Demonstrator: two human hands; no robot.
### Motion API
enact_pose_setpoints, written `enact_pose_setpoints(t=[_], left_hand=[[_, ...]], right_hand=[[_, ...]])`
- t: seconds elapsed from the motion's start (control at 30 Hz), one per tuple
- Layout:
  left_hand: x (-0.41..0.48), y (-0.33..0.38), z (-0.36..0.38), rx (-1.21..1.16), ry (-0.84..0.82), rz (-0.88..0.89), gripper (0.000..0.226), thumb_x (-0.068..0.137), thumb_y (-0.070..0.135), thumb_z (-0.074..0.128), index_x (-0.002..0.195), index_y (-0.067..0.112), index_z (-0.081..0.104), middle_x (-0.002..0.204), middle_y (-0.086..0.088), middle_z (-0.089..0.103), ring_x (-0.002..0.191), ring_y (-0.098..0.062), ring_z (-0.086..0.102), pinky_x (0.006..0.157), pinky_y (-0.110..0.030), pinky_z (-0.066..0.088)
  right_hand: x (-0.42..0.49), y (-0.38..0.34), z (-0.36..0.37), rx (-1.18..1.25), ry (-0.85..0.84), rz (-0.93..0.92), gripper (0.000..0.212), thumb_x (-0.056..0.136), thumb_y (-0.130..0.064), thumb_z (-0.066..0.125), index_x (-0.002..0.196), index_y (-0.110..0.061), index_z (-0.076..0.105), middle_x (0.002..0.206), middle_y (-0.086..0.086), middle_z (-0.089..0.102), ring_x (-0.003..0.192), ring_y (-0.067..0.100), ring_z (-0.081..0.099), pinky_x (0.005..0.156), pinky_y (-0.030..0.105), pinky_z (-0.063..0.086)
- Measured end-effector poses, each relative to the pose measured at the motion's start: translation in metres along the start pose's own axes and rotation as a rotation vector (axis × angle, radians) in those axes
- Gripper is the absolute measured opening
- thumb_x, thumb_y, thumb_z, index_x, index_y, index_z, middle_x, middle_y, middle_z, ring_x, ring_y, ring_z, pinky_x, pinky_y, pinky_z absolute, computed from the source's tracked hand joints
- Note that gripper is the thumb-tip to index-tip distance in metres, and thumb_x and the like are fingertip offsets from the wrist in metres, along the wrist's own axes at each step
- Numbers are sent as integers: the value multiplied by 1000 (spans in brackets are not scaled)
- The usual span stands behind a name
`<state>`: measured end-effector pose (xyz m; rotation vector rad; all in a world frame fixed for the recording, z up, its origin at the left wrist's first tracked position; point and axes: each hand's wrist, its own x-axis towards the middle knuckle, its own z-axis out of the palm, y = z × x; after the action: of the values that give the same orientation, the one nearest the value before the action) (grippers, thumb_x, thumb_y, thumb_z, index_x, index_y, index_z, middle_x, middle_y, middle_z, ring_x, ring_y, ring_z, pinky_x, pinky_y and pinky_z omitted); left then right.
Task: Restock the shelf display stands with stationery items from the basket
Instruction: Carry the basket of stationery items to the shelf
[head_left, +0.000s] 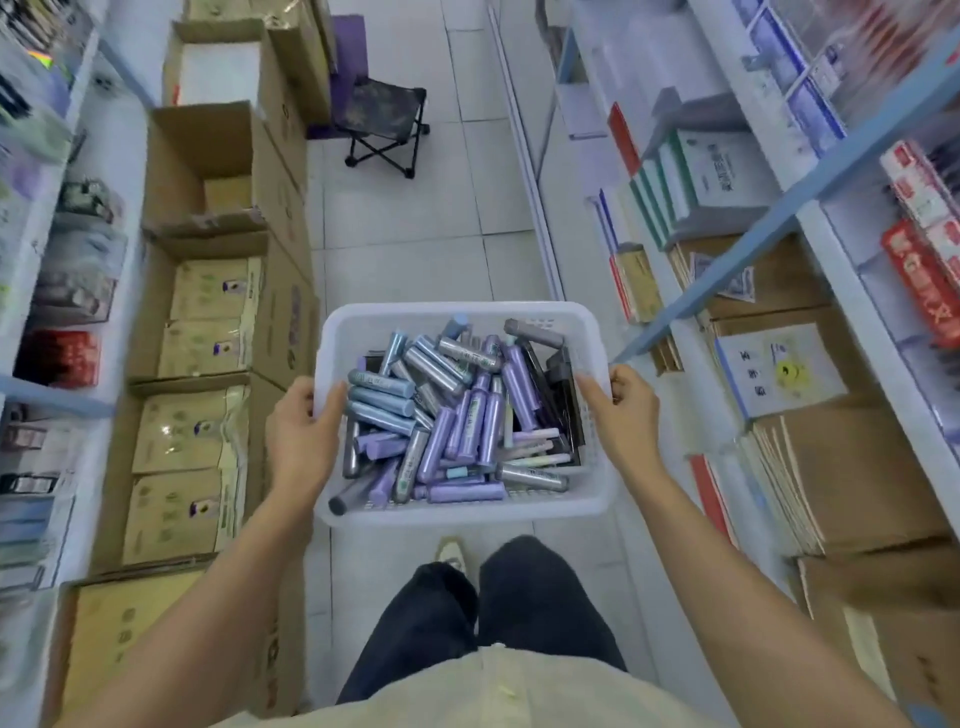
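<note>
Now left hand (301, 431) and right hand (623, 415) grip the basket (467, 514) rims, thumbs seemingly inside.

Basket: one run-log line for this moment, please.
basket: held up, loaded with stationery tubes | left hand: grips left rim | right hand: grips right rim | ahead: folding stool

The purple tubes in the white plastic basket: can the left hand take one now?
Probably not yet: the left hand grips one side of the white plastic basket, the right hand the other, so neither is free. The purple cylindrical tubes lie uncovered.
</note>
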<state>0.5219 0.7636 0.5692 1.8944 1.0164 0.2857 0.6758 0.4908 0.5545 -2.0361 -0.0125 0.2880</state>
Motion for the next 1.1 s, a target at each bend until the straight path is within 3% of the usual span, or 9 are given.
enact_pose_setpoints(t=[0.13,0.23,0.37,0.5,0.6,0.73,0.8,0.97,1.1], left_hand=[[90,37,23,1,12,-24,39,97,37,53,92,-1,53,88,-23,62,76,-41,59,66,-50,52],[156,65,45,7,36,-28,40,96,38,54,92,-1,52,90,-25,62,73,-38,58,69,-53,52],[244,102,71,4,64,-37,39,96,38,54,91,-1,53,87,-24,62,80,-42,61,69,-53,52],[329,140,88,-11,86,-48,38,96,37,55,91,-1,54,86,-23,62,82,-43,61,70,-55,52],[398,164,97,-19,88,-42,38,96,36,55,90,-1,54,84,-22,62,80,-42,60,68,-53,51],[496,192,106,-5,63,-18,31,96,38,54,87,8,56,78,-7,61,69,-27,57,59,-39,46],[545,209,111,0,48,-4,29,96,38,55,85,11,55,75,-3,58,66,-21,53,56,-34,43],[664,245,133,5,27,-7,34,95,39,55,87,6,56,76,-12,61,63,-20,50,57,-36,44],[751,269,157,-1,44,-22,36,93,45,54,87,11,58,77,-12,63,60,-20,50,56,-42,46]], right_hand=[[96,-35,19,-25,-10,-20,30,91,-25,65,71,-15,45,63,3,47,56,13,43,49,20,36],[169,-57,35,-50,-27,-28,29,92,-26,65,71,-17,46,63,1,48,55,13,45,51,24,38],[272,-95,54,-35,-61,-44,32,91,-25,65,68,-22,43,60,-6,44,47,-1,40,46,13,32],[368,-131,75,-54,-92,-30,36,91,-30,64,84,4,53,72,27,52,58,19,40,55,29,33],[436,-158,100,-42,-89,-38,43,91,-30,65,86,11,52,78,34,52,61,21,38,58,31,31],[518,-192,135,-49,-53,-29,41,91,-30,66,78,6,51,66,16,46,59,18,38,56,27,31],[558,-209,149,-47,-35,-24,40,91,-29,65,80,7,52,67,20,48,60,19,41,57,29,33],[662,-250,179,-59,-14,-2,32,91,-27,65,77,-1,52,70,21,55,59,17,47,54,29,38],[754,-277,203,-47,-37,-23,34,91,-26,65,66,-19,43,59,1,46,49,5,39,49,18,33]])
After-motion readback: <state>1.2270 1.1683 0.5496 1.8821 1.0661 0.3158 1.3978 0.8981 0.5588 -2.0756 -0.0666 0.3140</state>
